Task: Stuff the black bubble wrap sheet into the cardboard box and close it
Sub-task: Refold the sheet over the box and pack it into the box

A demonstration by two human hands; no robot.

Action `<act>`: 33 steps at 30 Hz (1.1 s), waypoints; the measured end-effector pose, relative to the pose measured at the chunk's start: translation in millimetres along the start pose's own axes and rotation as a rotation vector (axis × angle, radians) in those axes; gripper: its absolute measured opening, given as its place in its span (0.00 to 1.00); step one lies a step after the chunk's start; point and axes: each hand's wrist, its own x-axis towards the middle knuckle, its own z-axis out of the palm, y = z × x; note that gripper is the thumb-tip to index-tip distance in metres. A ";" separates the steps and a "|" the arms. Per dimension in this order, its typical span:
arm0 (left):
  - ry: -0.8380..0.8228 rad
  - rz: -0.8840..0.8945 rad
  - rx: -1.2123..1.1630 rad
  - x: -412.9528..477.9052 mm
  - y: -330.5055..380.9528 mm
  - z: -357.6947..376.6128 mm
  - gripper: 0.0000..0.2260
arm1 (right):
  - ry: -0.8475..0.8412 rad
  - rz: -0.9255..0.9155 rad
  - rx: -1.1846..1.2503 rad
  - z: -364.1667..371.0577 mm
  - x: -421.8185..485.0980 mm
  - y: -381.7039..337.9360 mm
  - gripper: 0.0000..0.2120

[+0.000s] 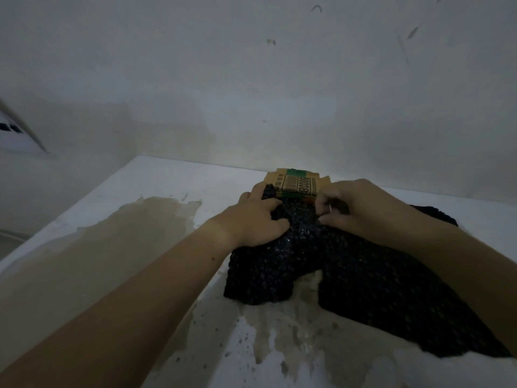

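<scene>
- The stuffing step is under way, and early by the look of it. The black bubble wrap sheet (349,270) lies mostly out on the counter (156,191), spreading near and right. Only its far end is bunched up against the cardboard box (298,184).
- The box sits at the far side of the counter, close to the wall, with a printed panel and green tape facing up. Its opening is hidden behind wrap and hands, so how much has gone in cannot be told.
- The left hand (258,217) has its fingers curled round a wad of wrap, just left of the box's near edge.
- The right hand (354,208) is curled too, fingertips pinching the wrap right at the box. A small glint shows among the fingers, too small to name.
- The next move is probably to feed that bunched end in, then gather the loose spread handful by handful. The sheet looks big against the box, so it will likely need hard squeezing before any flap folds over.
- One risk is that the light box could slide toward the wall under the push.
- The counter is white, with broad worn brownish patches and dark specks on the near side.
- Behind it is a pale wall (251,79) with scuff marks, in dim light. A slanted white fitting (16,135) shows at the far left, but what it is is unclear.
</scene>
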 end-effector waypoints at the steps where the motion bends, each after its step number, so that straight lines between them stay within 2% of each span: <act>1: 0.004 0.001 0.001 0.2 0.1 0.2 0.30 | 0.014 0.005 -0.017 3.1 2.9 -2.6 0.08; 3: 0.015 0.003 -0.007 0.0 -0.7 1.1 0.30 | -0.034 0.015 -0.098 9.3 7.6 -7.7 0.09; 5: 0.025 0.008 -0.013 -0.6 -1.1 2.4 0.29 | -0.043 -0.027 -0.290 11.6 7.8 -9.9 0.07; 8: 0.030 0.008 -0.004 0.5 -0.3 3.0 0.29 | -0.027 -0.079 -0.470 5.3 -3.7 -9.1 0.14; 10: 0.020 -0.003 -0.004 1.6 -0.3 2.7 0.29 | -0.118 -0.055 -0.443 1.6 -12.7 -10.6 0.13; 15: 0.015 -0.007 -0.027 2.2 -1.1 3.8 0.29 | -0.455 0.080 -0.485 3.4 -6.5 -10.3 0.28; 18: 0.013 -0.015 -0.058 3.4 -1.0 4.4 0.29 | -0.539 0.088 -0.603 15.6 3.9 -11.3 0.24; 20: 0.009 -0.028 -0.056 4.4 0.8 3.6 0.30 | -0.536 0.096 -0.628 21.1 8.8 -11.2 0.19; 22: -0.004 -0.036 -0.047 4.6 1.7 2.1 0.30 | -0.523 0.104 -0.623 22.4 10.8 -10.7 0.23; 24: -0.013 -0.039 -0.045 3.7 2.3 1.2 0.30 | -0.446 0.085 -0.614 22.2 6.4 -10.2 0.26; 30: -0.005 -0.047 -0.037 4.2 2.1 2.5 0.30 | -0.098 -0.024 -0.588 -0.9 -20.1 -10.9 0.20; 33: -0.002 -0.047 -0.036 4.7 0.5 3.3 0.30 | -0.100 -0.044 -0.549 -4.9 -27.4 -15.1 0.17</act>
